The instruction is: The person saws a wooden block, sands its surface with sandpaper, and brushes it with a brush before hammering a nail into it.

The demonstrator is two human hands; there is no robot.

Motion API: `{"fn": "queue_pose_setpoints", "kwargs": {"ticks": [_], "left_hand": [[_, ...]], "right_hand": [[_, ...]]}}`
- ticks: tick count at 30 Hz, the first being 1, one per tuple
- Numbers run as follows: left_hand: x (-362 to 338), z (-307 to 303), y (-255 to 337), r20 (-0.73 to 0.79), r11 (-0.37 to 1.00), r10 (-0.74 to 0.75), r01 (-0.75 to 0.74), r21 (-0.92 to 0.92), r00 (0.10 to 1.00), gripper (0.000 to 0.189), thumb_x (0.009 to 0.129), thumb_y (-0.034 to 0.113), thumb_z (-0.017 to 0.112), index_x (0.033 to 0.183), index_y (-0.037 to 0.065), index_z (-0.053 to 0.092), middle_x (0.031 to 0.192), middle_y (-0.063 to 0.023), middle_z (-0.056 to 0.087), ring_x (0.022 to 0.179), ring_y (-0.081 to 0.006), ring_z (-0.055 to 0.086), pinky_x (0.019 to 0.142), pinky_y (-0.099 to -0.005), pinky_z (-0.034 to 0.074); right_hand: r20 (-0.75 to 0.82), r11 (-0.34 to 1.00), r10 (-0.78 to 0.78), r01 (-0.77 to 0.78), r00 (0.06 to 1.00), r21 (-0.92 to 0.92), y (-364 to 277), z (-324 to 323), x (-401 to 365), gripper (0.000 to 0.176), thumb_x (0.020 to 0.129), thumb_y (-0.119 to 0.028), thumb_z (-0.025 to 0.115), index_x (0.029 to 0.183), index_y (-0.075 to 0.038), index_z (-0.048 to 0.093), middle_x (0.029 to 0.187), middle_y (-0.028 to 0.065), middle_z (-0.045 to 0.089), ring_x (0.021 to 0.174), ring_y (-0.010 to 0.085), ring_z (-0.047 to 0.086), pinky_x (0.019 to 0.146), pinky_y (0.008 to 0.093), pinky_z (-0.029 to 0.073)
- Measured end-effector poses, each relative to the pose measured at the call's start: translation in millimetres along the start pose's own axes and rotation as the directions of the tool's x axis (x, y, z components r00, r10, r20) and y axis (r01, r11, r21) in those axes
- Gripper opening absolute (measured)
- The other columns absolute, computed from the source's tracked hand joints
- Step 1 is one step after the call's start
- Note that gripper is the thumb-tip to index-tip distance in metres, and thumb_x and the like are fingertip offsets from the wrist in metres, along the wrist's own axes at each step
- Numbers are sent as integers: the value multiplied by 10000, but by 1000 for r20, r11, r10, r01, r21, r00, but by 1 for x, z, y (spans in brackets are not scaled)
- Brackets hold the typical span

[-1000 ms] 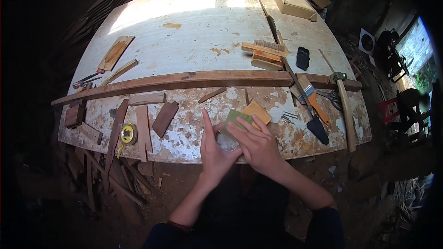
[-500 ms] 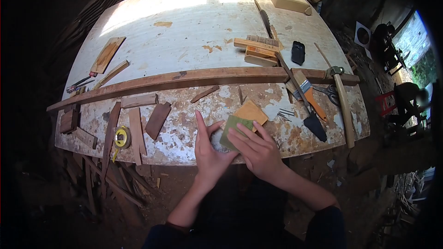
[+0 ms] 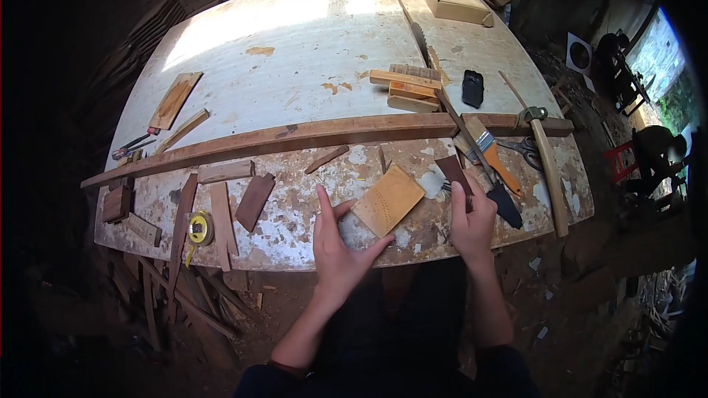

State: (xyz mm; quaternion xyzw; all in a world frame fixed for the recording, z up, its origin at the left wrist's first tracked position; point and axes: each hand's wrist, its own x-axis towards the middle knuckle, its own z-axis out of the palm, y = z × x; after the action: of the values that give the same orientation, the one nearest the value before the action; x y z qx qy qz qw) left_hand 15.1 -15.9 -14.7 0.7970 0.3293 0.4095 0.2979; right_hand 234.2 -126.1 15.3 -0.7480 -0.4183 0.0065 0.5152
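Your left hand (image 3: 338,243) lay flat on the tabletop (image 3: 295,37), near the front edge. Its grip was apart, with the fingers spread wide. The first finger pointed away from you. The thumb and the other fingers sat right by the lower left corner of the light wooden square (image 3: 389,199). It looked like they touched its edge, but it was hard to be sure.

The square lay flat and a bit turned, between your two hands. Nothing was on top of it.

Your right hand (image 3: 472,221) was off to the right of the square. Its grip was closed on the bottom end of a dark brown piece (image 3: 450,171), pinched between thumb and fingers. The piece stuck up past your fingertips and leaned a little to the left. I could not tell if it was thin wood or rough paper. A few thin nails (image 3: 445,189) lay just beside it, close to your fingers.

So the step looked like this: one hand stayed by the square and the other had the dark piece in its pinch.

I think a next move with the dark piece would have needed two things. The left hand would have had to press on the square so it did not slide. The right hand would have had to lift clear of the nails so they did not scatter.

Farther back were a paintbrush (image 3: 493,149), a hammer (image 3: 546,169) and a long wooden strip (image 3: 295,134). A yellow tape measure (image 3: 198,227) sat well off to the left.
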Motion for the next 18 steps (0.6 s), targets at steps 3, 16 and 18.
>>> {"fn": "queue_pose_setpoints", "kwargs": {"ticks": [3, 16, 18], "left_hand": [[1, 1, 0, 6, 993, 99, -99, 68, 995, 1386, 743, 286, 1050, 1767, -59, 181, 1315, -199, 713, 1185, -356, 671, 1054, -470, 537], [1, -2, 4, 73, 976, 131, -142, 168, 989, 1032, 855, 241, 936, 1681, -79, 406, 1388, -253, 670, 1285, -413, 622, 1134, -513, 476], [2, -1, 3, 71, 963, 156, -167, 213, 985, 963, 888, 201, 905, 1676, -71, 423, 1413, -263, 659, 1311, -421, 613, 1163, -515, 456]], "right_hand": [[-5, 991, 98, -97, 995, 93, 9, 0, -13, 268, 1070, -42, 673, 1313, 43, 749, 1203, 236, 806, 1135, 349, 795, 1010, 413, 598], [57, 995, -43, 38, 997, 95, 16, -3, -14, 337, 966, -50, 761, 1302, -31, 778, 1279, 215, 793, 1236, 396, 749, 1103, 481, 550], [62, 994, -79, 73, 995, 85, 16, -4, -13, 365, 928, -71, 797, 1289, -21, 776, 1263, 219, 793, 1231, 407, 746, 1113, 493, 545]]}}
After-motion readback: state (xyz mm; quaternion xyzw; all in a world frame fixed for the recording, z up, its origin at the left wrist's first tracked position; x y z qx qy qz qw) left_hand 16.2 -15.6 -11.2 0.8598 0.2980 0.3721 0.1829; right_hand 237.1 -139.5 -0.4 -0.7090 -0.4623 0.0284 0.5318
